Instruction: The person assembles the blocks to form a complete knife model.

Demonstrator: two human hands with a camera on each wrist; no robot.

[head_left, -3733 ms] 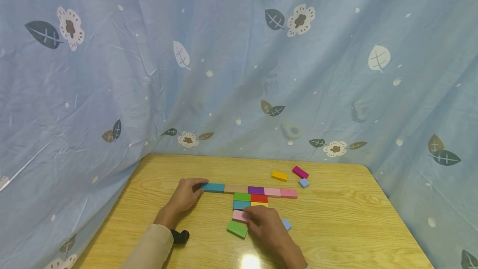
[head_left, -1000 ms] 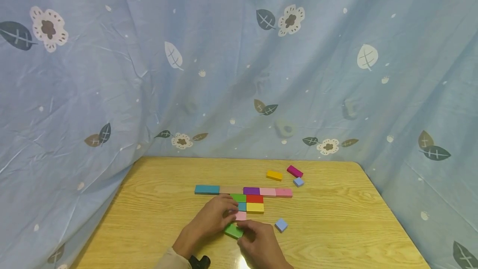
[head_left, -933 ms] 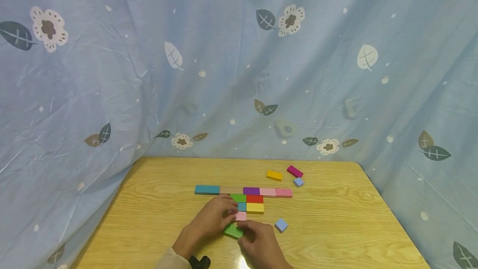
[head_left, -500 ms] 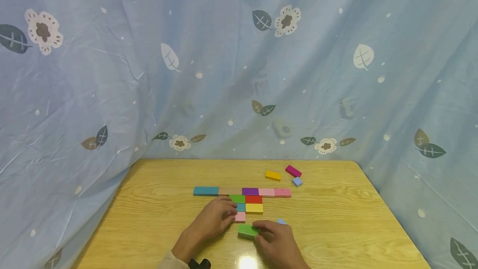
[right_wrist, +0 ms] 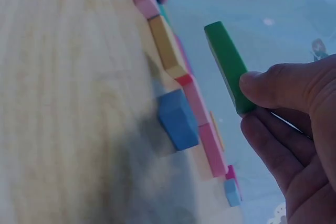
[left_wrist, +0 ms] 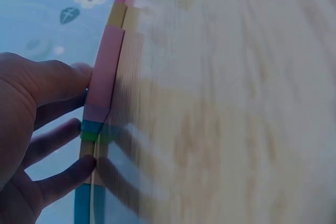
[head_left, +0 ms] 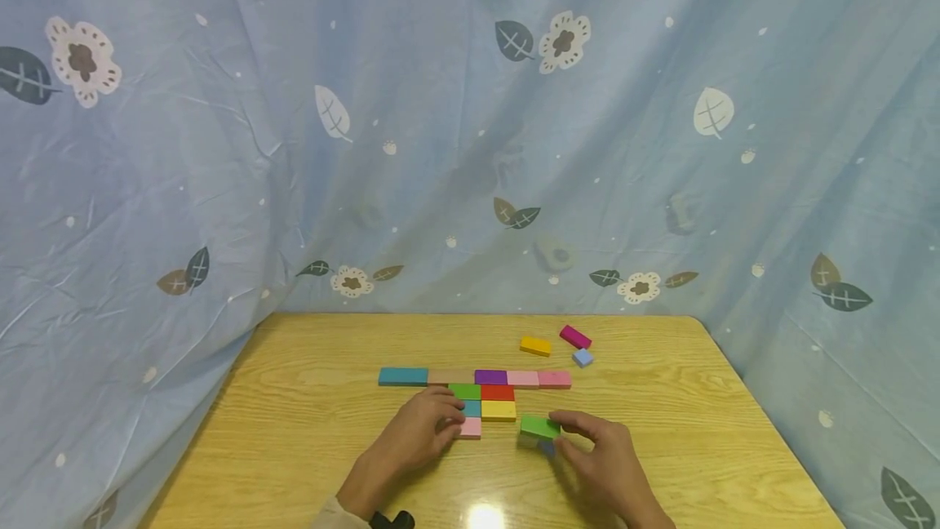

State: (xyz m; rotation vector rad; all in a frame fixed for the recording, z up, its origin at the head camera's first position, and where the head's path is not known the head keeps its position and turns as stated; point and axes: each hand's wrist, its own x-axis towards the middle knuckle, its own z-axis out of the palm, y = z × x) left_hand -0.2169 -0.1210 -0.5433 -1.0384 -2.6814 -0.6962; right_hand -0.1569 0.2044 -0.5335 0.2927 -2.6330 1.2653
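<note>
now green block [head_left: 540, 428] aloft, farther right

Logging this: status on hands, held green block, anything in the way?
Left hand beside nearest pink block. Right hand pinching green block, off the table. Nearer blue block, partly behind it in head view, might obstruct.

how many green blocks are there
2: the held green block in the right hand, and the flat green block on the table, directly left of the red block.
</note>
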